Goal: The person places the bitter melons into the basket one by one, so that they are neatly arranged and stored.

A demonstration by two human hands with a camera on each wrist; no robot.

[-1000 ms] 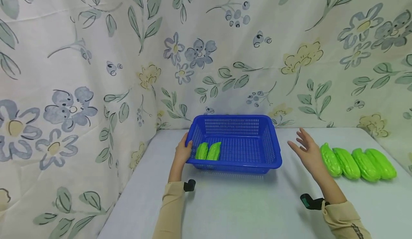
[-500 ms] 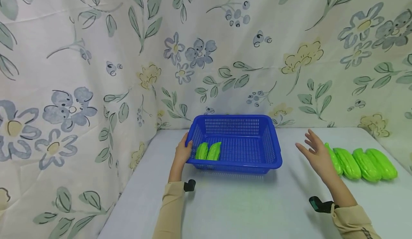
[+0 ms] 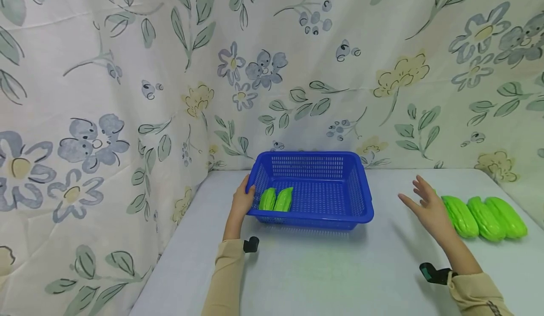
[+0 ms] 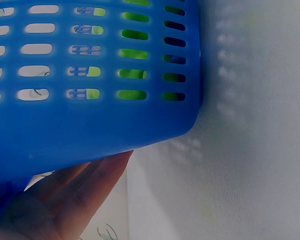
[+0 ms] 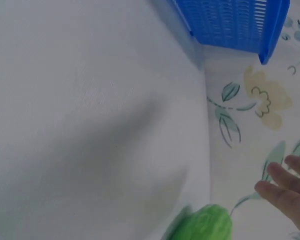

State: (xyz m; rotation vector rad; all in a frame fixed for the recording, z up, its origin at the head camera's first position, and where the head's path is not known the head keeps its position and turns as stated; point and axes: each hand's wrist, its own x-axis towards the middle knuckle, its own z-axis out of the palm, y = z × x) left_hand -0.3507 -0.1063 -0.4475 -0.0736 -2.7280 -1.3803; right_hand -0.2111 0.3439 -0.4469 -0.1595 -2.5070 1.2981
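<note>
A blue plastic basket (image 3: 314,219) with slotted walls stands on the table. Two bright green bitter melons (image 3: 283,200) lie inside at its left end. My left hand (image 3: 242,201) grips the basket's left rim; in the left wrist view its fingers (image 4: 97,187) lie against the outer wall. To the right of the basket, my right hand (image 3: 432,212) is raised with fingers apart and nothing in them. Several more bitter melons (image 3: 486,219) lie side by side just right of that hand, which hides most of the leftmost one. The right wrist view shows one melon's end (image 5: 207,225).
A white-covered table (image 3: 323,269) extends under everything. Behind it and along the left hangs a floral curtain (image 3: 297,70), close to the basket's back edge. Each wrist carries a small black camera mount (image 3: 434,273).
My right hand has moved to the right, away from the basket and in front of the leftmost loose bitter melon. The left hand and the basket have stayed in place.
</note>
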